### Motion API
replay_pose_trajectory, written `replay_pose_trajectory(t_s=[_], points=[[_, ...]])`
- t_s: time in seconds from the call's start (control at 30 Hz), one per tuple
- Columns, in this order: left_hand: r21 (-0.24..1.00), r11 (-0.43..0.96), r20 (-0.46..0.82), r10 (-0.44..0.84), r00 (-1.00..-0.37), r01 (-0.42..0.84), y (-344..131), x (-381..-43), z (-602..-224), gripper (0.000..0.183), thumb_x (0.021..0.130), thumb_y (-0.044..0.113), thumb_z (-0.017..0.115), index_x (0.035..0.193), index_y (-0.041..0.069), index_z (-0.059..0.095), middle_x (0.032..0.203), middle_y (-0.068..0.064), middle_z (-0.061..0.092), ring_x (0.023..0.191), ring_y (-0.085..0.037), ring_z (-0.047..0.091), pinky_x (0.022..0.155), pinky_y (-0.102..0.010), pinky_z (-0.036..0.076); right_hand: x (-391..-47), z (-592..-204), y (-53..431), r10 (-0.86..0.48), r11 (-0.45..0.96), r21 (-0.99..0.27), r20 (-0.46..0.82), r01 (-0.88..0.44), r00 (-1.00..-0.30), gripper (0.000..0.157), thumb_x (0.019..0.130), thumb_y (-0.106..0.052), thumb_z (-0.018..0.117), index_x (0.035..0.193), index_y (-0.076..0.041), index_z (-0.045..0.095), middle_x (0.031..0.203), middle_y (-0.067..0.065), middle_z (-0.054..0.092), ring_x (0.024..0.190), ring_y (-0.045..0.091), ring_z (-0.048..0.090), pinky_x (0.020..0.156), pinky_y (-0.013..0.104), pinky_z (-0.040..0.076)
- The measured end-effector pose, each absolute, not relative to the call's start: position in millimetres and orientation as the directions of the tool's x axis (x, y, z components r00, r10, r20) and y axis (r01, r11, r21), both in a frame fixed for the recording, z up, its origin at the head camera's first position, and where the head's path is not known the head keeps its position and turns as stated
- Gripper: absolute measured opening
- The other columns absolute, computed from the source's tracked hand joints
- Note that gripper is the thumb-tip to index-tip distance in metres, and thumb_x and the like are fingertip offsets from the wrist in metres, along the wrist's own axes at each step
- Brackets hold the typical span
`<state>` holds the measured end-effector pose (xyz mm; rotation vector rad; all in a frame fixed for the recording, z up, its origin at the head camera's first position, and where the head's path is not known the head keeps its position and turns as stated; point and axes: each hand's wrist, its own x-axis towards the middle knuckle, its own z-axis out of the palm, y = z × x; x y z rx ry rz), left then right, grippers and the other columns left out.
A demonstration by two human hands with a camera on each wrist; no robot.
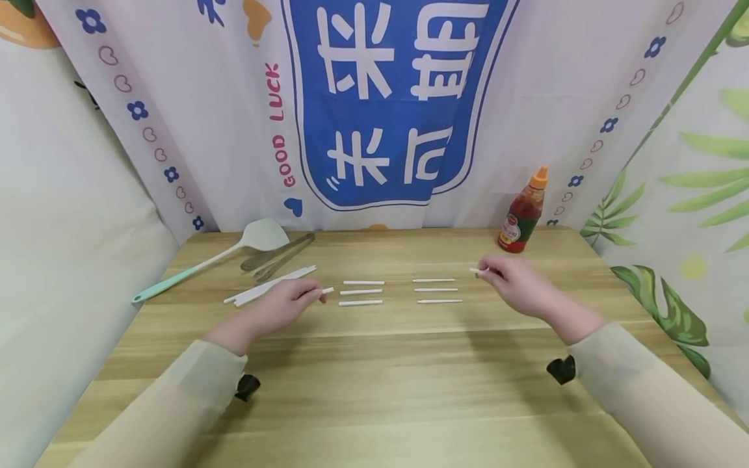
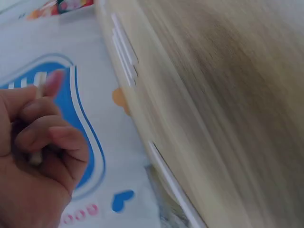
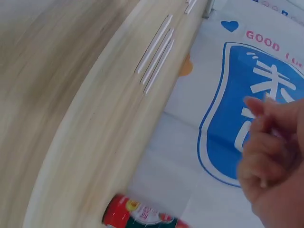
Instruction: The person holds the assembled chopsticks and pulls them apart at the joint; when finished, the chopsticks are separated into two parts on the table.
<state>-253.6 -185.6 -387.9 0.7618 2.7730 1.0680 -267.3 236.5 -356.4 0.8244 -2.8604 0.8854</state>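
My left hand (image 1: 291, 301) grips a short white stick (image 1: 328, 290), with one end jutting past the fingertips. In the left wrist view the fingers curl round it and both stick ends show. On the far right, my right hand (image 1: 517, 289) pinches a thin white stick (image 1: 474, 270), mostly hidden by the fingers. Between the hands lie two groups of white sticks on the table: three thicker ones (image 1: 361, 292) nearer the left hand and three thinner ones with narrowed left ends (image 1: 436, 290) nearer the right. Longer white sticks (image 1: 251, 296) lie behind the left hand.
A spatula (image 1: 266, 235) with a mint handle and metal tongs (image 1: 283, 255) lie at the back left of the wooden table (image 1: 374, 390). At the back right stands a red sauce bottle (image 1: 523, 218) with an orange cap. A printed curtain (image 1: 234, 130) hangs behind the table.
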Motion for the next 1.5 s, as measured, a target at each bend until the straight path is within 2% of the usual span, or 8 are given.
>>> replay_pose_trajectory(t_s=[0.13,0.27,0.47,0.83,1.5], points=[[0.557,0.686,0.039,0.541,-0.84,0.468,-167,-257,-389,0.017,0.102,0.009,0.053,0.104,0.004,0.069,0.091,-0.004,0.066,0.076,-0.014,0.054,0.072,-0.037,0.047,-274,-367,223,-0.555,0.668,-0.538,0.099,-0.514,-0.826,0.008,0.097,-0.001,0.059,0.095,-0.006,0.065,0.077,0.001,0.057,0.067,0.015,0.051,0.063,0.036,0.044],[0.442,0.728,0.037,0.569,-0.822,0.524,-141,-261,-396,0.006,0.095,0.008,0.064,0.092,0.01,0.069,0.08,0.003,0.063,0.07,-0.01,0.055,0.068,-0.033,0.049,-276,-389,203,-0.596,0.662,-0.532,0.055,-0.528,-0.801,0.005,0.092,0.001,0.064,0.09,-0.004,0.063,0.074,-0.001,0.058,0.067,0.013,0.053,0.062,0.032,0.046],[0.333,0.787,0.025,0.543,-0.839,0.519,-124,-270,-406,0.015,0.09,0.013,0.071,0.079,0.018,0.062,0.071,0.008,0.057,0.066,-0.012,0.052,0.065,-0.033,0.046,-278,-411,183,-0.631,0.721,-0.368,0.004,-0.587,-0.776,0.019,0.09,-0.011,0.072,0.079,-0.014,0.058,0.071,-0.005,0.051,0.067,0.012,0.047,0.061,0.031,0.041],[0.295,0.794,-0.014,0.56,-0.828,0.532,-110,-278,-416,0.021,0.09,0.015,0.073,0.073,0.019,0.06,0.07,0.007,0.056,0.066,-0.013,0.053,0.064,-0.033,0.045,-283,-417,175,-0.612,0.746,-0.342,-0.014,-0.571,-0.791,0.02,0.088,-0.01,0.074,0.08,-0.015,0.057,0.072,-0.005,0.051,0.069,0.013,0.048,0.063,0.032,0.041],[0.293,0.797,0.012,0.549,-0.836,0.528,-107,-278,-419,0.017,0.089,0.015,0.074,0.078,0.018,0.062,0.073,0.008,0.057,0.068,-0.012,0.053,0.064,-0.032,0.045,-289,-422,181,-0.593,0.742,-0.389,-0.001,-0.546,-0.805,0.02,0.087,0.0,0.07,0.078,-0.013,0.057,0.072,-0.004,0.051,0.069,0.014,0.049,0.063,0.033,0.041]])
